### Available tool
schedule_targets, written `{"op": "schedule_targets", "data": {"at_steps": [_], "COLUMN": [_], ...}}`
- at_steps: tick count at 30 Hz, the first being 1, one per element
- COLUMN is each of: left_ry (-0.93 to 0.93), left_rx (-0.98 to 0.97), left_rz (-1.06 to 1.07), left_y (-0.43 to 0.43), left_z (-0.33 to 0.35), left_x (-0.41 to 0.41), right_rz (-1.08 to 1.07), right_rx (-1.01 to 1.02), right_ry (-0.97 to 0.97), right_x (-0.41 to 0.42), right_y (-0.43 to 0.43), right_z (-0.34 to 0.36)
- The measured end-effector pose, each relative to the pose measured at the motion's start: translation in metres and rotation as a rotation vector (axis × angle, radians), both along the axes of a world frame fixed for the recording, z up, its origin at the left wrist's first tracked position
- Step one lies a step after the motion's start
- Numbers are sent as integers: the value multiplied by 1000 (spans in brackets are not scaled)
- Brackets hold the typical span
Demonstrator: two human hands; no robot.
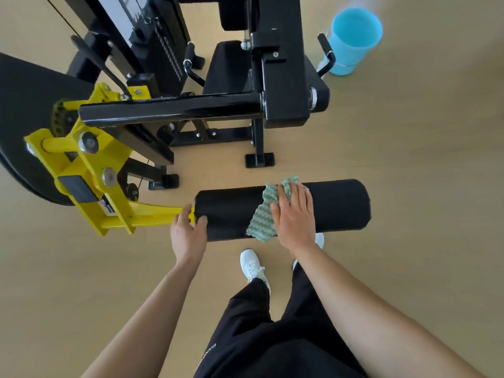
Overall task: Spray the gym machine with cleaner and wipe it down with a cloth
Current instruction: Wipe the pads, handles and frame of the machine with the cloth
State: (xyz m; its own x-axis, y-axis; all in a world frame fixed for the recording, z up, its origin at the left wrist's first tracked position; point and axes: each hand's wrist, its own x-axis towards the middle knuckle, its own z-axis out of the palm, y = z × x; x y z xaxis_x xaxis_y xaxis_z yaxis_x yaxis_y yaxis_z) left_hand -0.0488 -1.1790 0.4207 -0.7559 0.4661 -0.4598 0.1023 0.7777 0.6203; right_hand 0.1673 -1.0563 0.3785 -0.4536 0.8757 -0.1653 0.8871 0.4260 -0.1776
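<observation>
A black foam roller pad [338, 205] sticks out to the right from the machine's yellow lever arm [114, 208]. A green-and-white zigzag cloth [263, 214] lies draped over the middle of the pad. My right hand [294, 216] presses flat on the cloth with its fingers straight. My left hand [188, 233] holds the pad's left end, thumb on the front face and fingers curled round where the pad meets the yellow arm. No spray bottle shows.
The black frame of the gym machine [283, 85] with seat and handles stands behind the pad. A light blue bucket [353, 39] sits on the wooden floor at the upper right. My white shoes [252, 264] stand just below the pad.
</observation>
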Motion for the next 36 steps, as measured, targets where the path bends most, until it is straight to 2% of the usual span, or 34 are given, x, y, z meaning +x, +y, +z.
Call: {"op": "schedule_targets", "data": {"at_steps": [5,9,11,18,22,27,29,33,36], "left_ry": [137,194,210,201,195,176,173,179,192], "left_rx": [-166,-205,-215,-263,-278,-242,-235,-219,-222], "left_rz": [-129,-152,-164,-190,-203,-186,-177,-161,-153], "left_y": [25,28,28,41,42,39,37,35,32], "left_z": [-2,-2,-4,-6,-8,-8,-9,-12,-14], "left_x": [16,17,17,8,1,1,1,5,6], "right_rz": [-294,-513,-554,-88,-21,-294,-433,-715,-740], "right_rx": [9,-4,-14,-112,-97,-123,-149,-187,-176], "right_ry": [-14,-18,-3,25,-28,-75,-34,126,126], "right_x": [56,88,80,0,17,85,105,99,79], "right_y": [20,35,32,-24,-21,-9,-7,3,17], "right_z": [-5,-5,-4,-1,-5,-8,-7,-8,-3]}}
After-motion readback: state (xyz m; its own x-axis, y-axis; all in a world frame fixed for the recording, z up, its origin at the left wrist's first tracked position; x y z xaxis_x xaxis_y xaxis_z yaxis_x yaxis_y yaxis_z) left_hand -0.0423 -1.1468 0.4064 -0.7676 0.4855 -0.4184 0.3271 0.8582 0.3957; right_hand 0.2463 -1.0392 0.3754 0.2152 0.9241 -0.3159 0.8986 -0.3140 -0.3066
